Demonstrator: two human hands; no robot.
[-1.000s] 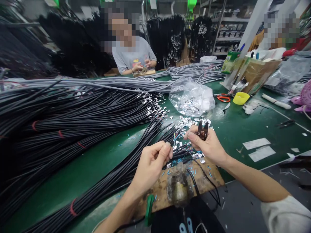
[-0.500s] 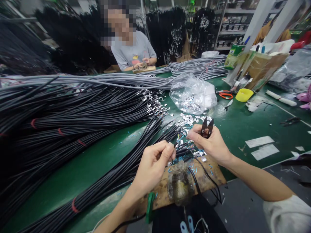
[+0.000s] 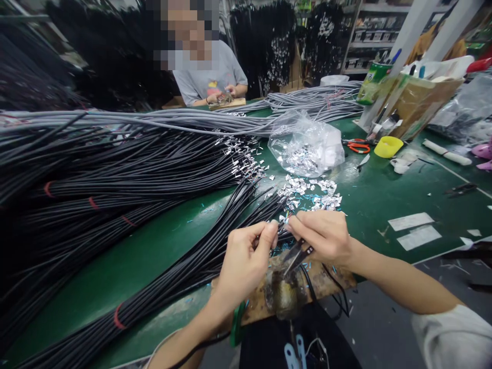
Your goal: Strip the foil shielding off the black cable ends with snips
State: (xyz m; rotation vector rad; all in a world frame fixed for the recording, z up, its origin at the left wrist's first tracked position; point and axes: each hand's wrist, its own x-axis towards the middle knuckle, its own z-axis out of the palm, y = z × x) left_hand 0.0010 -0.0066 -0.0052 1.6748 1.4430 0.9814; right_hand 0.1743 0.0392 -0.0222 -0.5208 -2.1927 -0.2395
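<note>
My left hand [image 3: 246, 259] is closed in a pinch, apparently on the end of a black cable whose tip is mostly covered by the fingers. Thin coloured wires [image 3: 287, 218] show in the small gap between both hands. Black snips [image 3: 296, 258] sit in my right hand [image 3: 325, 237], blades pointing down and left, while its thumb and fingertips press together at the wires. A bundle of black cables [image 3: 165, 279] runs under and behind my left hand. Below the hands lies a wooden board [image 3: 330, 287] bearing a tape-wrapped block [image 3: 285, 294].
White foil scraps [image 3: 326, 200] and blue bits litter the green table [image 3: 369, 205]. A clear plastic bag [image 3: 307, 141] lies beyond them. More black cables [image 3: 126, 174] and grey cables [image 3: 172, 120] cover the left. Orange-handled scissors [image 3: 358, 146] lie right. A co-worker [image 3: 215, 77] sits opposite.
My right hand has come down and left to the left fingertips. The snips have swung from pointing up to pointing down and left. My left hand keeps about the same place.
</note>
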